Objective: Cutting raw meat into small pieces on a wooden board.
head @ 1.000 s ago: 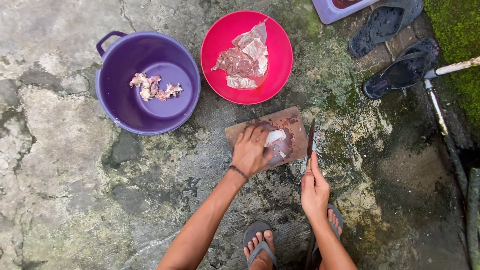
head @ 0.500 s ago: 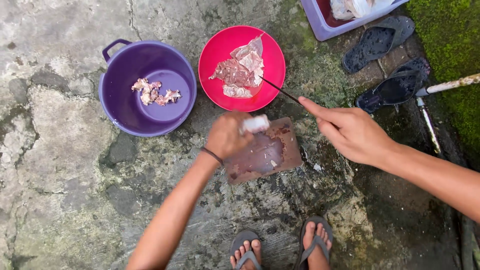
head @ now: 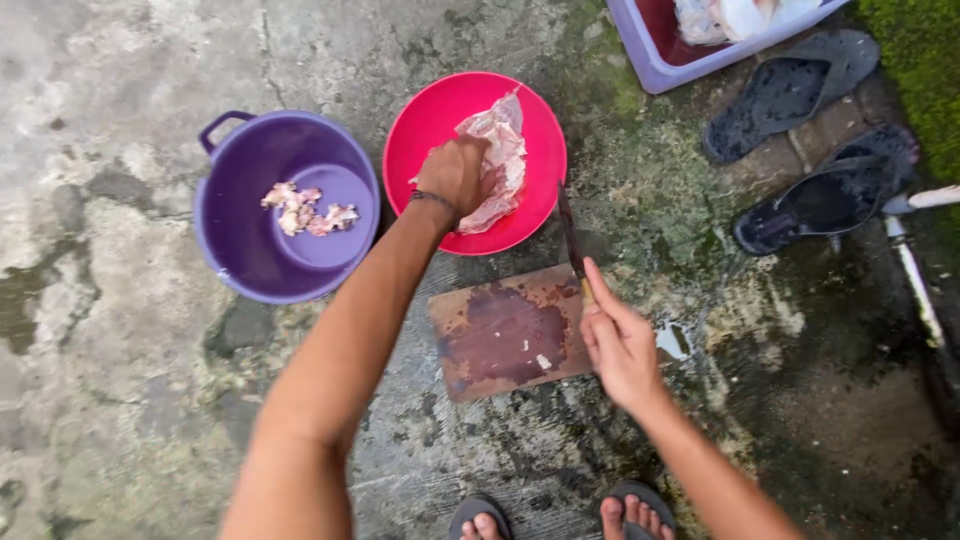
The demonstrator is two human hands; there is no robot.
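Rough, wet concrete [head: 130,330] makes up the ground, cracked and stained dark in patches, with green moss [head: 920,80] along the far right edge. A person crouches over it, toes in sandals just showing at the bottom.

Their left hand [head: 455,175] reaches out over the pink bowl [head: 425,120], knuckles up, fingers curled down onto the raw meat [head: 500,150] that lies in it. The fingertips are hidden under the hand, so I cannot tell whether they have closed on the meat or merely press on it. The meat sits in the right half of the bowl, spreading out from under the hand toward the far rim.

The right hand [head: 620,345] is wrapped around the handle of a knife [head: 570,235], forefinger laid along the top. The blade points away from the person, toward the pink bowl, its tip near the bowl's right rim. This hand hangs at the right edge of the wooden cutting board [head: 500,335], which lies flat on the concrete just below the bowl, stained reddish, with a small pale scrap on it.

Left of the pink bowl, just beside it, stands a purple bucket [head: 235,230] with a few cut pieces of meat [head: 300,208] at the bottom. A lilac tub [head: 660,55] sits at the top edge, holding something pale. Two dark flip-flops [head: 810,140] lie to the right, and a pale pipe [head: 915,275] runs along the ground past them.
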